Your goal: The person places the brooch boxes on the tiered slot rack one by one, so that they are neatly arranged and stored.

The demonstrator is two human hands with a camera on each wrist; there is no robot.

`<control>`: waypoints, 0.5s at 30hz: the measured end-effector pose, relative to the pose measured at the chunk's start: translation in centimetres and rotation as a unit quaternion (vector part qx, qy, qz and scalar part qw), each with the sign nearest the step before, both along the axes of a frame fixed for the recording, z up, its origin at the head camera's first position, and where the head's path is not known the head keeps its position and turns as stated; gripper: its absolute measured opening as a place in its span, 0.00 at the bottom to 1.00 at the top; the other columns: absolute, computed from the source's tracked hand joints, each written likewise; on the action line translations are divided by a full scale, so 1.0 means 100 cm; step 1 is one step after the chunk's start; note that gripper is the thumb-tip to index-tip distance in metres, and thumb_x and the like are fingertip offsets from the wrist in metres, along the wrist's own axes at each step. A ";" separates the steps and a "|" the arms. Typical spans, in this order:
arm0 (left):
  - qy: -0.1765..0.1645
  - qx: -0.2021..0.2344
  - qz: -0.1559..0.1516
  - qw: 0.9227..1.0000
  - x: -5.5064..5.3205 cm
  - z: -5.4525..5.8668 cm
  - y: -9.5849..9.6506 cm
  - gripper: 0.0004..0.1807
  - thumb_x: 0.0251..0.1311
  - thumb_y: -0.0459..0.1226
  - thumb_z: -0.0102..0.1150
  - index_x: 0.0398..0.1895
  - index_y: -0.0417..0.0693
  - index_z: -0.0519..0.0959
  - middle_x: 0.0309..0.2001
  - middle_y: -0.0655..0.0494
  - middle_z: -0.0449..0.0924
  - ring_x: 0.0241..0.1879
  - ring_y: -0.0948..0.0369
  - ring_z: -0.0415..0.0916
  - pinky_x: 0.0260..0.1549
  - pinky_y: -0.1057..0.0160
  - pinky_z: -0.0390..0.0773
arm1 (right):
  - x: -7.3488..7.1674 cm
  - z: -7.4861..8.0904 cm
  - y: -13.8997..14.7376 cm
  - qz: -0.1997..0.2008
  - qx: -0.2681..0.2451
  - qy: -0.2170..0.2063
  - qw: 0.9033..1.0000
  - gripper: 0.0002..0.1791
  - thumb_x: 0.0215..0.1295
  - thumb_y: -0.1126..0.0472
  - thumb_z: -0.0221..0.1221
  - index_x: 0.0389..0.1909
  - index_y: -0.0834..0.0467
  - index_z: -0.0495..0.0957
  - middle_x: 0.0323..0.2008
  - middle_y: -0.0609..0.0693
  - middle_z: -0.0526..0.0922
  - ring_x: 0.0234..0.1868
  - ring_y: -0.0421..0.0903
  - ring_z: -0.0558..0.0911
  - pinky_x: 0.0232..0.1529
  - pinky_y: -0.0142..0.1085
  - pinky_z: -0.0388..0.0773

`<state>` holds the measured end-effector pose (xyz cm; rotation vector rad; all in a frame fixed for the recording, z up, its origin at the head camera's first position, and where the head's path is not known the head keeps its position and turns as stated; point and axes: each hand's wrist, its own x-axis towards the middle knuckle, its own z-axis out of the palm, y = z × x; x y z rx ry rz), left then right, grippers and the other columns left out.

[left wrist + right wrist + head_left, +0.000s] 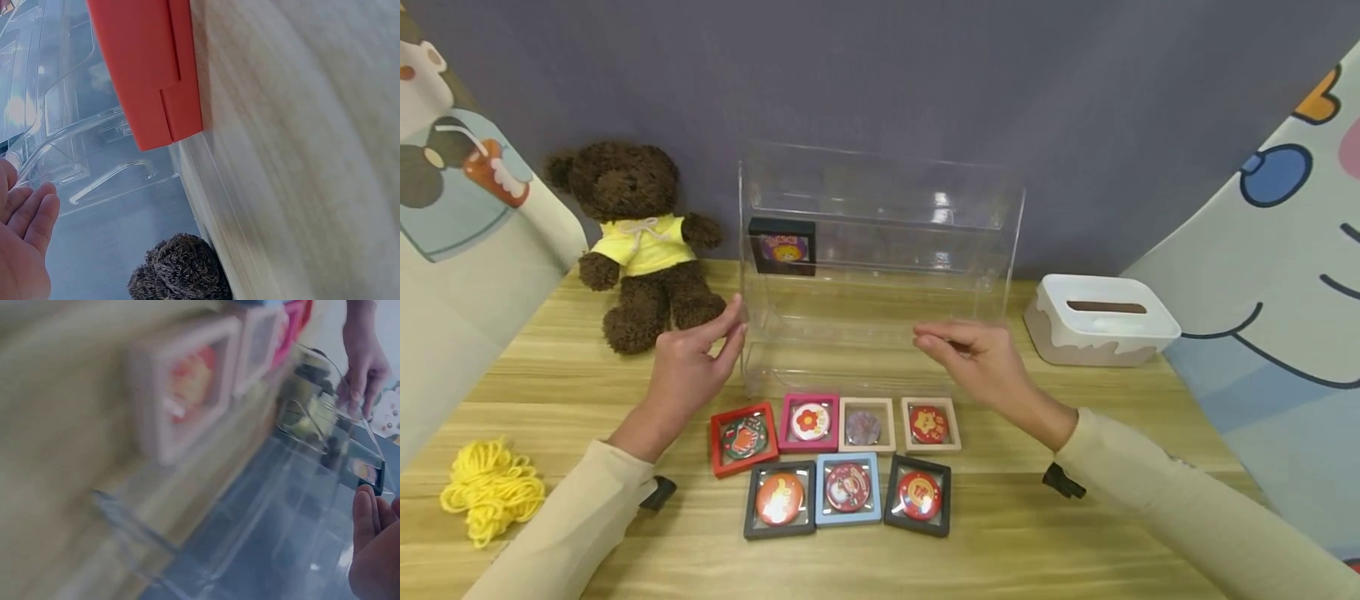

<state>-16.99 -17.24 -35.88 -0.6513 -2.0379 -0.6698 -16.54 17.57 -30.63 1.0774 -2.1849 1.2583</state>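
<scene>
A clear stepped display stand stands on the table by the dark cloth. My left hand is at its left side, thumb and fingers pinching the clear edge. My right hand hovers before the stand's right half, thumb near the straight fingers, with nothing visible in it. On an upper step at the left sits a black frame with a purple and yellow badge. In front lie framed round badges: a red frame, a pink frame, two beige frames, a light blue frame and two black ones.
A brown teddy bear in a yellow shirt sits left of the stand. Yellow yarn lies at the left front. A white tissue box stands at the right. Printed cartoon panels flank the table.
</scene>
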 end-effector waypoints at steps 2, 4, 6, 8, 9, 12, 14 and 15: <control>0.000 0.001 0.000 1.000 0.000 0.000 0.000 0.23 0.47 0.24 0.67 0.51 0.34 0.79 0.34 0.40 0.83 0.05 0.63 0.66 0.07 0.64 0.62 | 0.009 -0.008 0.011 -0.002 0.006 -0.009 1.000 0.11 0.55 0.75 0.64 0.40 0.67 0.84 0.37 0.55 0.85 0.34 0.44 0.85 0.31 0.31 0.79; -0.001 0.002 -0.001 1.000 0.001 0.001 0.001 0.23 0.47 0.24 0.67 0.51 0.34 0.79 0.33 0.40 0.83 0.05 0.63 0.64 0.07 0.65 0.62 | 0.017 -0.017 0.023 -0.009 0.013 -0.019 1.000 0.11 0.54 0.76 0.65 0.39 0.66 0.84 0.37 0.55 0.85 0.35 0.44 0.85 0.31 0.31 0.79; -0.002 0.001 0.000 1.000 0.001 0.001 0.001 0.23 0.47 0.24 0.67 0.51 0.34 0.79 0.33 0.40 0.83 0.04 0.63 0.64 0.07 0.64 0.62 | 0.024 -0.026 0.033 -0.016 0.022 -0.029 0.999 0.12 0.53 0.76 0.65 0.39 0.66 0.85 0.37 0.55 0.85 0.35 0.44 0.84 0.31 0.30 0.79; -0.002 0.000 0.000 1.000 0.001 0.002 0.001 0.23 0.47 0.24 0.67 0.52 0.34 0.79 0.33 0.40 0.83 0.05 0.62 0.67 0.07 0.63 0.63 | 0.030 -0.036 0.042 -0.025 0.036 -0.031 0.999 0.13 0.50 0.77 0.66 0.38 0.66 0.85 0.37 0.55 0.85 0.36 0.45 0.84 0.32 0.29 0.79; -0.002 0.000 0.001 1.000 0.001 0.001 0.001 0.23 0.47 0.24 0.67 0.51 0.34 0.79 0.33 0.40 0.83 0.06 0.61 0.68 0.07 0.63 0.64 | 0.032 -0.041 0.046 -0.029 0.044 -0.030 0.998 0.13 0.49 0.77 0.67 0.38 0.66 0.85 0.38 0.56 0.85 0.36 0.47 0.85 0.32 0.29 0.79; -0.001 0.001 0.001 1.000 0.000 0.001 0.000 0.23 0.47 0.25 0.67 0.51 0.34 0.79 0.33 0.40 0.83 0.06 0.61 0.69 0.07 0.64 0.63 | 0.036 -0.052 0.053 -0.035 0.065 -0.026 0.997 0.13 0.47 0.76 0.69 0.37 0.66 0.85 0.40 0.57 0.85 0.38 0.50 0.84 0.35 0.29 0.78; 0.000 0.001 0.002 1.000 0.000 0.000 0.000 0.24 0.47 0.25 0.67 0.51 0.35 0.79 0.34 0.40 0.83 0.06 0.61 0.69 0.06 0.65 0.61 | 0.038 -0.058 0.056 -0.037 0.079 -0.029 0.996 0.13 0.47 0.75 0.69 0.37 0.66 0.85 0.40 0.57 0.85 0.40 0.52 0.84 0.38 0.29 0.77; 0.000 0.001 0.002 1.000 0.000 0.000 0.000 0.24 0.47 0.25 0.67 0.51 0.35 0.79 0.34 0.40 0.83 0.05 0.61 0.68 0.06 0.66 0.60 | 0.038 -0.061 0.058 -0.036 0.086 -0.032 0.995 0.13 0.47 0.74 0.69 0.37 0.67 0.85 0.41 0.57 0.85 0.41 0.52 0.84 0.39 0.29 0.77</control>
